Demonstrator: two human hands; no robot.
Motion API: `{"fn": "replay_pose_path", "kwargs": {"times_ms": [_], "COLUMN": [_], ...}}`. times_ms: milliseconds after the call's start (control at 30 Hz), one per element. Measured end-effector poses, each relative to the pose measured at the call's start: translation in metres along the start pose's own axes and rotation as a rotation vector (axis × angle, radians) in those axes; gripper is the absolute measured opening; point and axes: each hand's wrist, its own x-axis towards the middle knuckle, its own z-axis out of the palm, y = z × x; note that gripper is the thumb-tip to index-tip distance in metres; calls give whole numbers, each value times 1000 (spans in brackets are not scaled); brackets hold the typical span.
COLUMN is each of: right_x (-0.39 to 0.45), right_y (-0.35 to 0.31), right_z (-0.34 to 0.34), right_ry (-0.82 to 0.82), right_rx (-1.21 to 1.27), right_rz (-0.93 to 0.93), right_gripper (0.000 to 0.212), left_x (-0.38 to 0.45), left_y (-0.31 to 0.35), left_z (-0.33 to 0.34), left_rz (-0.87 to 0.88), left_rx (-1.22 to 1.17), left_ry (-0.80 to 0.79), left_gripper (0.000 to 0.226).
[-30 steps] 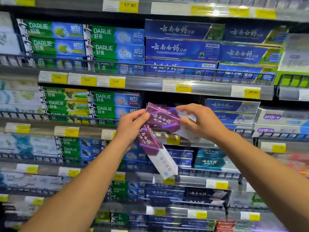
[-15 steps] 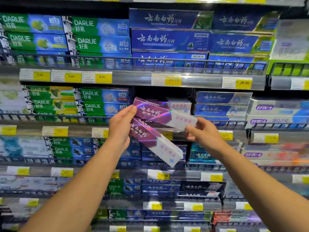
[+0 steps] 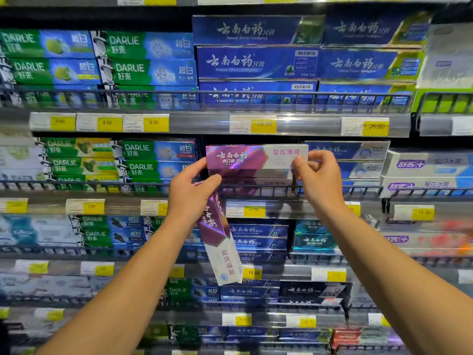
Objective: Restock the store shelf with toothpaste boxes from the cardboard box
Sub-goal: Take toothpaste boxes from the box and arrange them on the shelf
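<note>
Purple toothpaste box (image 3: 256, 157) pinched endwise by both hands' fingers (image 3: 304, 160); left hand (image 3: 189, 196) clasps another.

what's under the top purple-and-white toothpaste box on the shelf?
Under the top purple-and-white toothpaste box lies at least one more matching purple box, behind the wire shelf rail. The rail and both hands hide how many; anything behind is unseen.

top box (image 3: 256, 157) level on stack in shelf (image 3: 258, 190) bay | left hand (image 3: 190, 196) at its left end, right hand (image 3: 317, 175) at right | second box (image 3: 220, 239) hangs tilted below left hand
</note>
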Motion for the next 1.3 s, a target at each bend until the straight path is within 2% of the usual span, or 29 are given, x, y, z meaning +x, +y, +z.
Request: {"fn": "replay_pose_path", "kwargs": {"times_ms": [133,300,467,900,1100,1200,1300], "right_x": [1,-3,-10,-14,-10,-13,-14], "right_y": [-5,-2,-1,3,-3,-5,-1], "right_z": [4,13,17,26,26,30,33], "right_ry": [97,25,-33,-158,-104,-109,-134], "right_rx": [-74,-108,-7,-40,-117,-119,-114], "right_rz": [-86,-117,-89,3,-3,16,18], "right_gripper": [21,40,58,75,68,75,66], "left_x": [1,3,9,20,24,22,20], "left_y": [3,4,2,-3,-4,-5,-7], "left_z": [-1,0,0,1,2,3,4], "left_rz": [47,73,26,-59,22,17,-9], "left_rx": [-7,16,74,111,242,253,228], "left_ry": [-62,-133,-160,-187,-174,-200,-218], "left_gripper": [55,64,71,82,83,84,84]}}
